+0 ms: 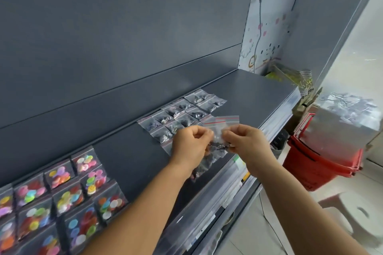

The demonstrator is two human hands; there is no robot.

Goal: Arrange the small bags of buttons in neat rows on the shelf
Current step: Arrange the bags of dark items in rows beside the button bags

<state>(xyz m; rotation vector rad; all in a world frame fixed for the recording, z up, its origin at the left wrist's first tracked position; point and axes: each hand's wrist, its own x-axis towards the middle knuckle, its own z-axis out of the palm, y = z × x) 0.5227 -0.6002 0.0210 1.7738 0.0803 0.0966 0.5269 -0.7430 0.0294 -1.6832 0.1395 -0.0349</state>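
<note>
Bright daylight from the right, soft shadows, wide-angle edge distortion, slight blur.

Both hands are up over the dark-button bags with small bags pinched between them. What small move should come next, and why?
Probably peel one bag off the held bunch and lay it at the near end of the dark-button rows. The left hand and right hand both pinch the bunch above the shelf, and those rows look unfinished at the near edge.

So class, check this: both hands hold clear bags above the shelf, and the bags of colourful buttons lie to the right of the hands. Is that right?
Not quite. The head view shows the colourful button bags lying to the left of the left hand and right hand. Both hands do hold clear bags above the shelf.
</note>
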